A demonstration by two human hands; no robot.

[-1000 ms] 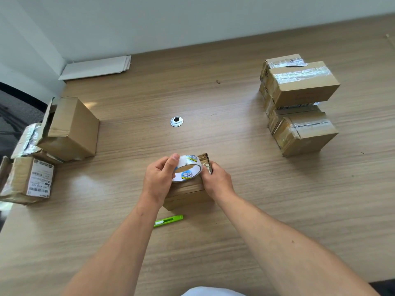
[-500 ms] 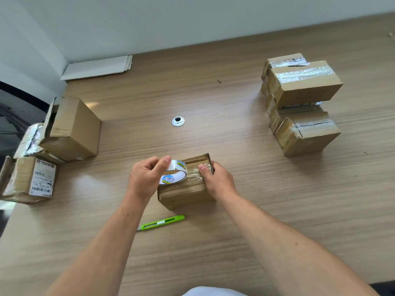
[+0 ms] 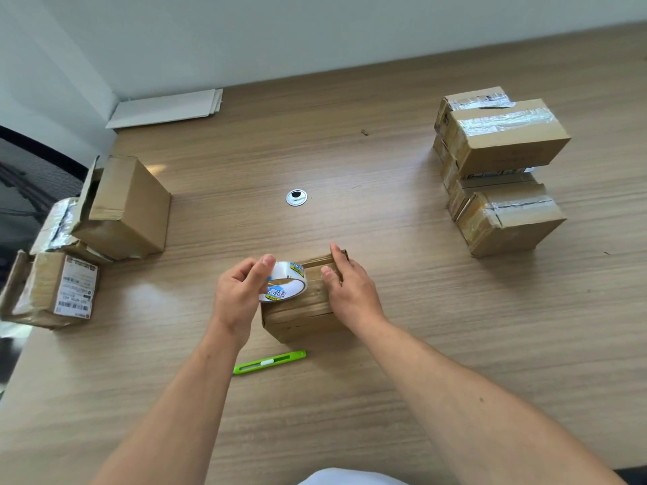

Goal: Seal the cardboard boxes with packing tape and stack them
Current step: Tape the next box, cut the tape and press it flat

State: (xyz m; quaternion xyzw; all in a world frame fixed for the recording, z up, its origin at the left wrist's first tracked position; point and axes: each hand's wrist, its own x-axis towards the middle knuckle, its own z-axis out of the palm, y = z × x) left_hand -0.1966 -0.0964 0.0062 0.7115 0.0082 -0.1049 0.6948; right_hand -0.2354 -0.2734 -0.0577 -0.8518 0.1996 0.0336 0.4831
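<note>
A small cardboard box (image 3: 301, 318) lies in the middle of the wooden table (image 3: 455, 344). My left hand (image 3: 238, 295) grips a roll of clear packing tape (image 3: 285, 283) at the box's left end, thumb over the roll. Clear tape runs from the roll across the box top. My right hand (image 3: 350, 288) rests on the box's right end, fingers straight, pressing the tape down. At the right stand several taped boxes in a stack (image 3: 500, 169). At the left edge lie three unsealed boxes (image 3: 119, 208).
A green utility knife (image 3: 269, 362) lies on the table just in front of the box. A round metal cable grommet (image 3: 296, 198) sits behind it. Flat white sheets (image 3: 168, 108) lie at the back left by the wall. A dark chair back (image 3: 31, 183) stands left of the table.
My left hand has drawn the tape roll leftward along the box top, laying tape. My right hand has stayed on the right end, its fingers now straighter.
</note>
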